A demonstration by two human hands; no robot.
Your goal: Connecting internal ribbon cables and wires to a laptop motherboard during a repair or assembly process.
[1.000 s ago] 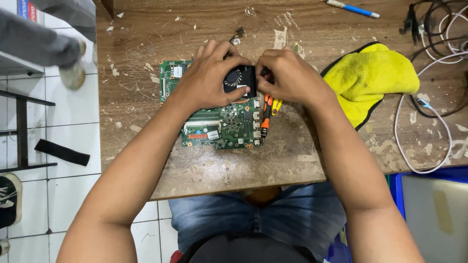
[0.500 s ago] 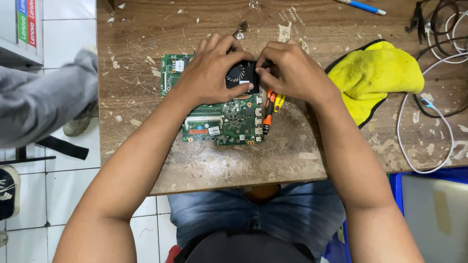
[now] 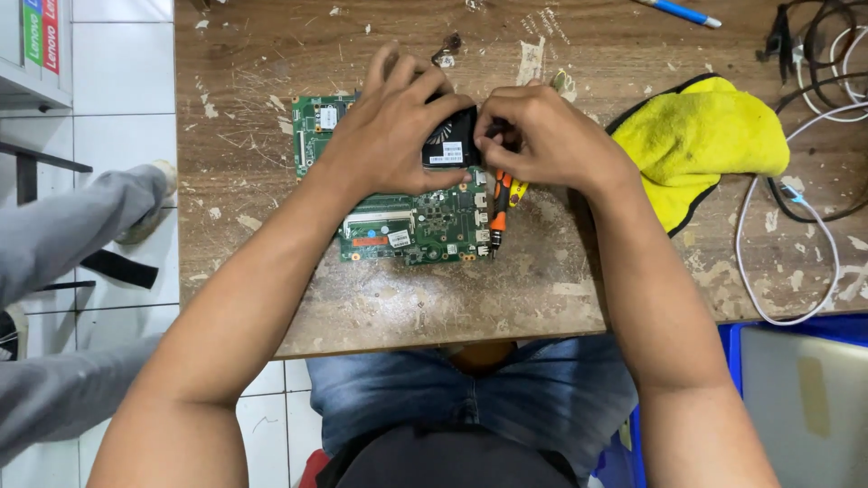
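Head view: your left hand [image 3: 398, 122] and right hand [image 3: 542, 136] both grip black cooling fan [image 3: 449, 140], sitting on green circuit board [image 3: 407, 217] mid-counter [image 3: 407, 298]. Fan not yet lifted clear. Orange screwdriver [image 3: 497, 210] beside board.

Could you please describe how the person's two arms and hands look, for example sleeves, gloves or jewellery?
Both arms are bare along the whole length in view; no sleeve shows. The left hand and the right hand wear no gloves. No watch, bracelet or ring is visible on the wrists or on the fingers that show. Neither arm shows any marking or tattoo.
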